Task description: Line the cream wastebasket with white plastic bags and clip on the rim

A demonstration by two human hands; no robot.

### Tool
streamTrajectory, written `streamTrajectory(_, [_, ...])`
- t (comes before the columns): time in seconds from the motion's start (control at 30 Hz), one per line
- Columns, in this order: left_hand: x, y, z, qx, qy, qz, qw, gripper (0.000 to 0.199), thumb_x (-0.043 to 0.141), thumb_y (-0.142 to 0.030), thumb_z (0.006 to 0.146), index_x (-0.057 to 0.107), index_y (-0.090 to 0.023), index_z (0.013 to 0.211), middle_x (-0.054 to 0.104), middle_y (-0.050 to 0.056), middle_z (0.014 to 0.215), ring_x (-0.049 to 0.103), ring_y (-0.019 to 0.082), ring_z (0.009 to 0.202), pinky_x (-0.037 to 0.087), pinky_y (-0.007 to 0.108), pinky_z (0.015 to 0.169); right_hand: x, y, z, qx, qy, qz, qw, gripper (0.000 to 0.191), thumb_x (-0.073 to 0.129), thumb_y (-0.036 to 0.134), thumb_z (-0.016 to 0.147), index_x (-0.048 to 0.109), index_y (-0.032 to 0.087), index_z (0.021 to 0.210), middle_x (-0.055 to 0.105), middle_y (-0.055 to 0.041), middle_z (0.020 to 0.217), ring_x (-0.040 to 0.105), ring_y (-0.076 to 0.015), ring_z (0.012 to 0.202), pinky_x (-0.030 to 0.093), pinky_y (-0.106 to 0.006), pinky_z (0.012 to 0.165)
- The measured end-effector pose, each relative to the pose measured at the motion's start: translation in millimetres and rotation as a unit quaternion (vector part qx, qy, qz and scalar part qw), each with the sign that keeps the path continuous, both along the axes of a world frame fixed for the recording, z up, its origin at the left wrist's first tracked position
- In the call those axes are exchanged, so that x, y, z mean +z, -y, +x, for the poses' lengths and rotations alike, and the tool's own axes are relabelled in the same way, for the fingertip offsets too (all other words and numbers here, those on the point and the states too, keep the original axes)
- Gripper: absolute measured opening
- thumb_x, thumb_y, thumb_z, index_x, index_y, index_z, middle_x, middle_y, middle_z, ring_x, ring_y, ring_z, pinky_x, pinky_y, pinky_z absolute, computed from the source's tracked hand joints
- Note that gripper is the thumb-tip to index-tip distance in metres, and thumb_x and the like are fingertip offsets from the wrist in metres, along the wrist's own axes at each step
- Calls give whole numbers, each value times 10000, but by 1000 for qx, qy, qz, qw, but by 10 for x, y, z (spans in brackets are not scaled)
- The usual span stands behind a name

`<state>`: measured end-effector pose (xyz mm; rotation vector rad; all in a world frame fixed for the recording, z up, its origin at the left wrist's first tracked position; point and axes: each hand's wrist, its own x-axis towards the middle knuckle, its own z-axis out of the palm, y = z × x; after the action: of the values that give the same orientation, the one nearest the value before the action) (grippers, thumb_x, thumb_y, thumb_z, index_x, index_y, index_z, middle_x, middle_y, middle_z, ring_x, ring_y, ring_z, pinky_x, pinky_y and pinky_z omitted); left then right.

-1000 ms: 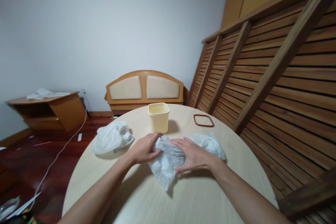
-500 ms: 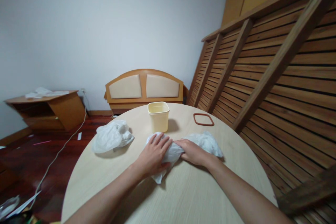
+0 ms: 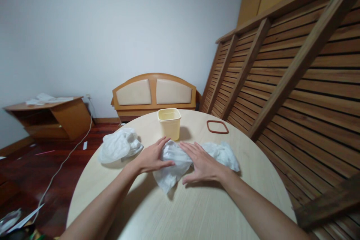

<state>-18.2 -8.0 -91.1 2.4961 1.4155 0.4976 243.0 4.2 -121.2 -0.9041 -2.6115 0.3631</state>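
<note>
A crumpled white plastic bag (image 3: 172,162) lies in the middle of the round pale wooden table (image 3: 197,210). My left hand (image 3: 153,156) rests flat on the bag's left part, fingers spread. My right hand (image 3: 199,163) presses flat on its right part, fingers apart. More white plastic (image 3: 223,153) bunches up just right of my right hand. A cream plastic tub (image 3: 169,123) stands open behind the bag.
A second crumpled white bag (image 3: 119,145) lies at the table's left edge. A brown rectangular ring (image 3: 217,126) lies at the back right. Slatted wooden frames (image 3: 281,82) lean close on the right. A headboard (image 3: 154,93) and low cabinet (image 3: 47,118) stand by the wall.
Half a second ago my hands were bunched close together on the bag. Now both have spread apart and lie flat, and the bag is smoothed out wider under them.
</note>
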Motion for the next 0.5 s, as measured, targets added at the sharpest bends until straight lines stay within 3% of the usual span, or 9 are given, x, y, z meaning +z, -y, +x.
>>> streamTrajectory(0.17, [-54, -33, 44, -38, 74, 4, 997, 577, 677, -445, 835, 497, -194, 1322, 604, 130, 1312, 600, 279, 1174, 478, 434, 1015, -83, 48, -143, -14, -16, -3, 1000, 1371, 740, 776, 561, 53, 194, 1595, 154, -185, 1643, 187, -357, 1498, 95, -571, 1203])
streamTrajectory(0.33, [-43, -4, 80, -117, 106, -13, 987, 440, 699, -366, 817, 557, -196, 1197, 649, 79, 1156, 622, 238, 1051, 503, 392, 950, -147, 20, -176, -20, -30, -14, 999, 1373, 817, 655, 553, 53, 187, 1594, 283, -204, 1598, 302, -368, 1449, 158, -584, 1185])
streamTrajectory(0.5, [-21, 15, 70, -153, 102, -33, 982, 703, 797, -406, 721, 472, -192, 1307, 525, 129, 1368, 525, 281, 1247, 432, 434, 1072, -135, -22, -151, -24, -70, -26, 997, 1232, 862, 439, 584, 178, 184, 1576, 402, -190, 1534, 421, -335, 1377, 335, -497, 1125])
